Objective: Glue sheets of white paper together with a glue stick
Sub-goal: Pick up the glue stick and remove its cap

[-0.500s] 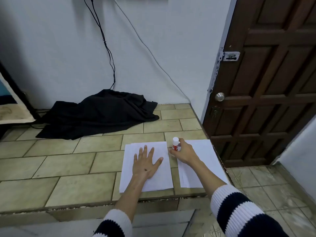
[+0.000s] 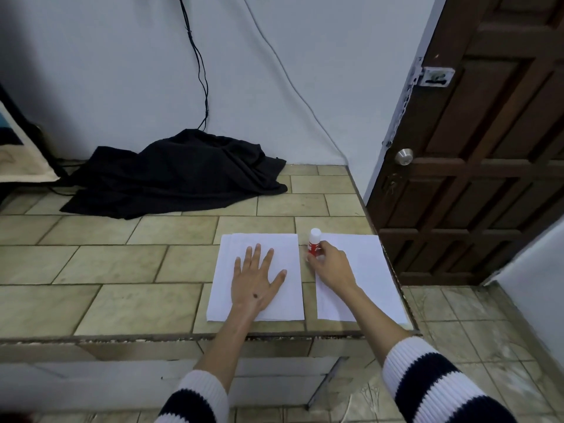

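Left hand: your left hand [image 2: 254,283] lies flat, fingers straight and spread wide, palm down on the left stack of white paper sheets [image 2: 287,300].
Right hand: your right hand [image 2: 331,267] has its fingers curled round the small red-and-white glue stick with a white cap [image 2: 314,243], holding it upright.
Glue stick: it stands in the gap between the two paper stacks, at their far ends; the cap is on.
Left stack: it lies on the beige tiled ledge [image 2: 122,264], near its front edge, its sheets slightly fanned at the far left corner.
Right stack: a second stack of white paper sheets [image 2: 366,279] lies just beside the first, apart from it, close to the ledge's right edge; your right wrist crosses over it.
Sleeves: both your forearms come out of black-and-white striped knitted sleeves [image 2: 427,380].
Surroundings: a crumpled black cloth [image 2: 177,175] lies at the back of the ledge against the pale wall, black cables [image 2: 200,65] hang above it, and a dark brown panelled wooden door [image 2: 488,148] stands to the right.
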